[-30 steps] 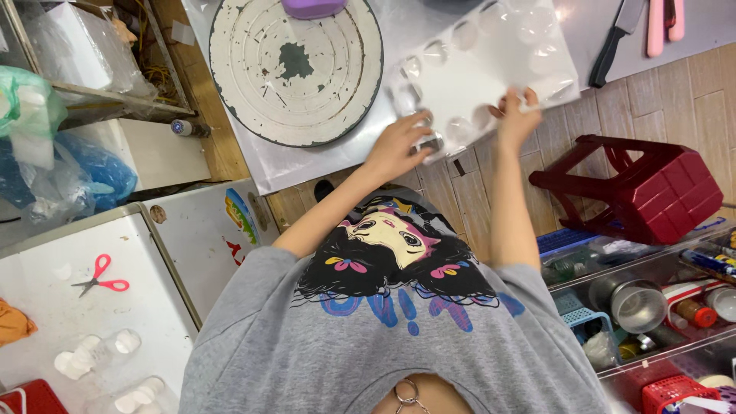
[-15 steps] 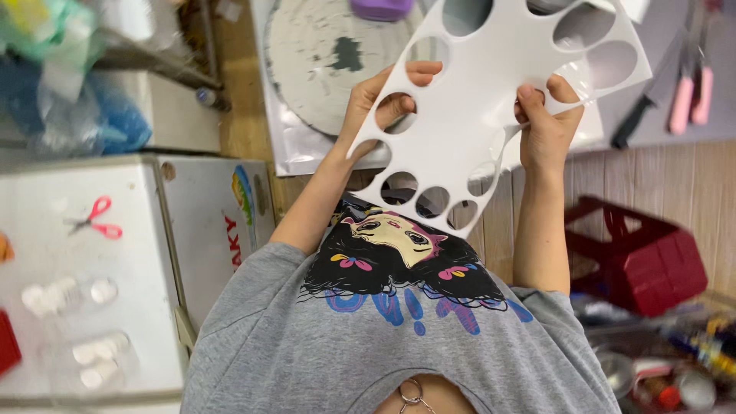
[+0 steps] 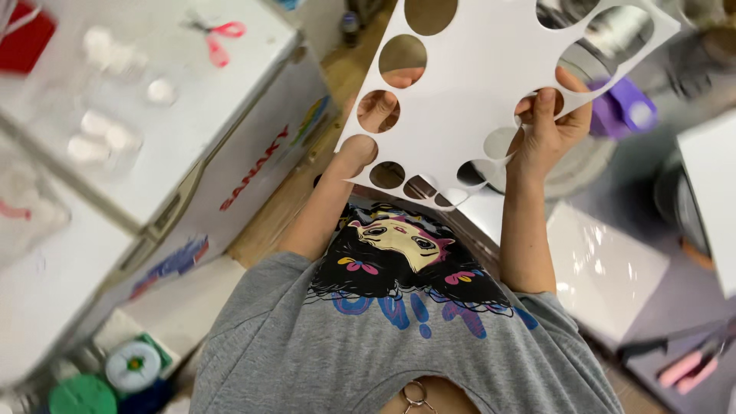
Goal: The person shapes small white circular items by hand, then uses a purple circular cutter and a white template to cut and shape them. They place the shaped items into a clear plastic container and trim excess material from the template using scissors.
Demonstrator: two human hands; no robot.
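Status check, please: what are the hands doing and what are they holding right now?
Left hand behind the white board, fingers showing through its round holes. Right hand gripping the board's lower edge. Board lifted in the air, tilted. Nothing in front of it.

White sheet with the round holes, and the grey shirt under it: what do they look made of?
White sheet: likely thin card or foam board, matte, with cleanly cut circles; it stays flat between the left hand and the right hand. Grey shirt: soft knit fabric, heathered, with a printed picture.
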